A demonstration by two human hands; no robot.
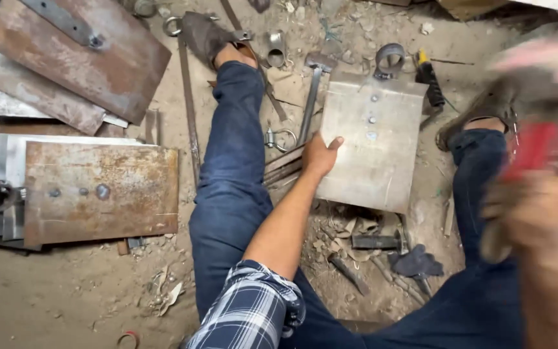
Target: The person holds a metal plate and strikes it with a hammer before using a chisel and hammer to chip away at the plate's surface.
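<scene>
I sit on a dirt floor with my legs in blue jeans spread apart. My left hand grips the left edge of a grey steel plate, which lies between my legs and has three small weld spots near its top. My right hand is raised at the right, heavily blurred. It is closed on a tool with a red part and a pale handle end below the fist. The blur hides what kind of tool it is.
A rusty plate with bolts lies at the left, and more rusty sheets at the top left. A hammer, a metal ring, a yellow-and-black tool and scrap bars lie around the grey plate. A dark glove lies below it.
</scene>
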